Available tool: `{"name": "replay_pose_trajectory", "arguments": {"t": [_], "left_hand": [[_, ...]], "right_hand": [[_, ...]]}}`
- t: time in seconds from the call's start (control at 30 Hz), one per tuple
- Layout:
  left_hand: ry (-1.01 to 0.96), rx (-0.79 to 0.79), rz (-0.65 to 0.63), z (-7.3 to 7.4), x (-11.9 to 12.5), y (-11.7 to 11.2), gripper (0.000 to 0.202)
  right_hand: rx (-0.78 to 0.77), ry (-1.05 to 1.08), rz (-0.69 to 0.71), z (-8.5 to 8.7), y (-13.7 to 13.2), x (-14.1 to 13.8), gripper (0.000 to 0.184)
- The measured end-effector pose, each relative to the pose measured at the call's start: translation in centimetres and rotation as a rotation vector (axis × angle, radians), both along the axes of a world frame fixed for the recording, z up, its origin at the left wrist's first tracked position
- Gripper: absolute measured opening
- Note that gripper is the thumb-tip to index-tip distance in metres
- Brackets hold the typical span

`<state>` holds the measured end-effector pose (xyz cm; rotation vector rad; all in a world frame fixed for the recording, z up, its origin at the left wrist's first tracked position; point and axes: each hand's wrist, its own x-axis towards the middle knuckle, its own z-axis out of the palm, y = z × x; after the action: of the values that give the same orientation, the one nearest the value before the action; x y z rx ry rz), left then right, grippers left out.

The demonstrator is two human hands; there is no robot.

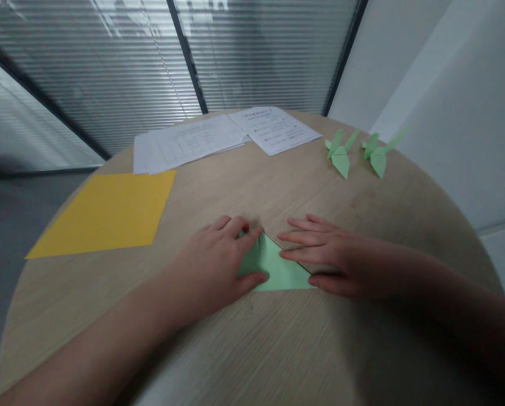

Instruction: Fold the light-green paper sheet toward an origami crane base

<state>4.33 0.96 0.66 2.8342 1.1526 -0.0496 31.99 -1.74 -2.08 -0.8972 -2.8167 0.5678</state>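
A piece of light green paper point(278, 268), folded into a triangle, lies flat on the table in front of me. My left hand point(221, 256) covers its left side, with bent fingers near the peak and the thumb pressed on the lower part, holding it against the table. At the right slanting edge is my right hand point(331, 254), palm down and fingers stretched apart. Its thumb touches the paper's right corner. The paper's left corner is hidden beneath my left hand.
Two folded green paper cranes point(340, 160) stand at the table's far right. A yellow sheet point(109, 211) lies on the left. White printed sheets point(193, 141) overlap along the far edge of the round wooden table point(235, 349). Behind are window blinds point(256, 56).
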Motion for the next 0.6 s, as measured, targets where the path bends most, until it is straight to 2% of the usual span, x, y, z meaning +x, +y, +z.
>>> {"name": "replay_pose_trajectory", "arguments": {"t": [0.33, 0.47, 0.6], "left_hand": [[-0.078, 0.01, -0.034, -0.2, -0.2, 0.1, 0.061], [-0.061, 0.015, -0.07, -0.3, -0.3, 0.4, 0.055], [-0.051, 0.02, -0.087, -0.6, -0.5, 0.6, 0.052]], "right_hand": [[-0.03, 0.038, 0.003, -0.2, 0.6, 0.2, 0.058], [-0.045, 0.023, 0.013, -0.1, 1.1, 0.1, 0.046], [0.019, 0.048, -0.031, -0.7, 1.5, -0.2, 0.048]]}}
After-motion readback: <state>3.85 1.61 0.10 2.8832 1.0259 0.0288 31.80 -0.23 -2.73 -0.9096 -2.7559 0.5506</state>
